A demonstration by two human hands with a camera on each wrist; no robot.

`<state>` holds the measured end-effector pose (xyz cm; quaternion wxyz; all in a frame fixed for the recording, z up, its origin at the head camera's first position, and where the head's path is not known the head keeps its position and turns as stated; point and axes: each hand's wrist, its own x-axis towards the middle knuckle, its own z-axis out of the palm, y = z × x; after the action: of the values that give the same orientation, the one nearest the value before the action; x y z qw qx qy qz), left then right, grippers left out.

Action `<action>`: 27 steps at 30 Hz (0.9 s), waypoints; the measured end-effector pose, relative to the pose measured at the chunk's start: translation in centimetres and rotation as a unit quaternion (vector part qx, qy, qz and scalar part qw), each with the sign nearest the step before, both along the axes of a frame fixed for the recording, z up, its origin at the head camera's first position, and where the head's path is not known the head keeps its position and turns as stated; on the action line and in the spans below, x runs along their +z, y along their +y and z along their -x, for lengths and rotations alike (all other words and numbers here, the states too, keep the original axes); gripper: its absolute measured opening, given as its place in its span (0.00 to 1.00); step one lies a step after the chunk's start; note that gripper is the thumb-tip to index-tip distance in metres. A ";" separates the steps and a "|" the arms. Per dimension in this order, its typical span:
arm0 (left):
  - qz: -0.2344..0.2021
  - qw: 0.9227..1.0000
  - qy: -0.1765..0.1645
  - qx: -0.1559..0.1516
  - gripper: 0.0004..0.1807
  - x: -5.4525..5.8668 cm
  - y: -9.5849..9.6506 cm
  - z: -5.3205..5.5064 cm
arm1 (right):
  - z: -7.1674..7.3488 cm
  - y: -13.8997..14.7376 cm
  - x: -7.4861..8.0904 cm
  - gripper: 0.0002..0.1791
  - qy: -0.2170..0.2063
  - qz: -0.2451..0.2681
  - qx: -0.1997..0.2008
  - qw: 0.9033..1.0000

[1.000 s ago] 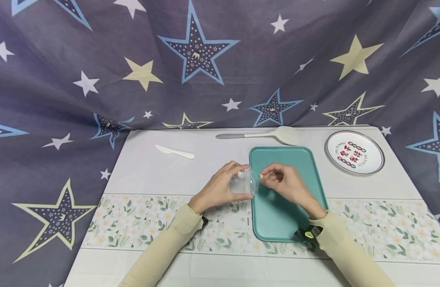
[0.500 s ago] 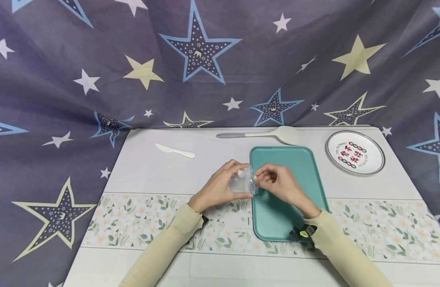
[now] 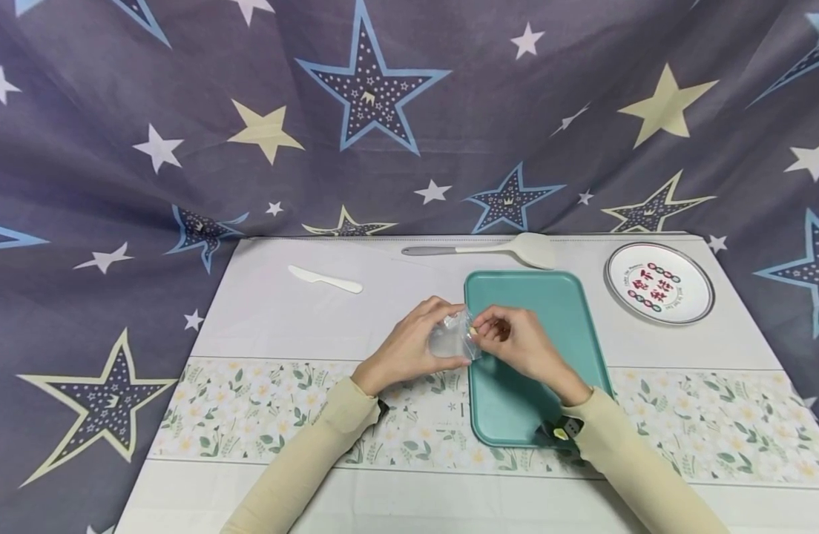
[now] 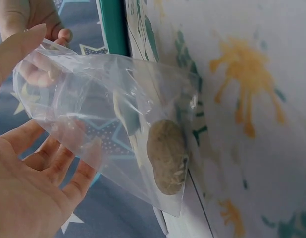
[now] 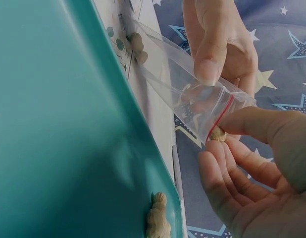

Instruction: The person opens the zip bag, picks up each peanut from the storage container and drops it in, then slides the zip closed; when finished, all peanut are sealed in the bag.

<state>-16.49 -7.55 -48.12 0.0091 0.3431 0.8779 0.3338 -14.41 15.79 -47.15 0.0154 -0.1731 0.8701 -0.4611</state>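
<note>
The left hand [image 3: 406,343], thumb and fingers well apart, holds a clear bag [image 4: 88,96] with 1 peanut [image 4: 167,156] inside. At its mouth edge, the right hand [image 3: 519,345] pinches another peanut [image 5: 218,134], tray [image 3: 516,408] room showing between knuckles and far rim.

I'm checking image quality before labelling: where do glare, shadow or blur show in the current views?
Head: brighter, with a soft shadow on the green tray near the right hand; left wrist: dim, white glints on the clear bag, and the tablecloth print looks blurred; right wrist: dim too, a broad dark shadow across the green tray.
</note>
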 end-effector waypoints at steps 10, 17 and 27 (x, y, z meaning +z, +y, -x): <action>-0.004 1.000 0.004 -0.003 0.48 0.1 0.0 0.0 | 0.0 0.0 0.1 0.06 0.006 0.005 -0.002 1.000; -0.001 1.000 0.002 0.000 0.50 0.1 -0.1 0.0 | 0.2 0.9 0.3 0.06 0.020 0.011 -0.015 1.000; 0.002 1.000 0.000 0.004 0.51 -0.1 -0.2 -0.1 | 0.8 3.1 0.5 0.04 0.035 -0.017 -0.047 0.998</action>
<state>-16.42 -7.70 -48.21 0.0085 0.3400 0.8798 0.3320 -15.25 18.90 -46.61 -0.0338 -0.1475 0.8852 -0.4399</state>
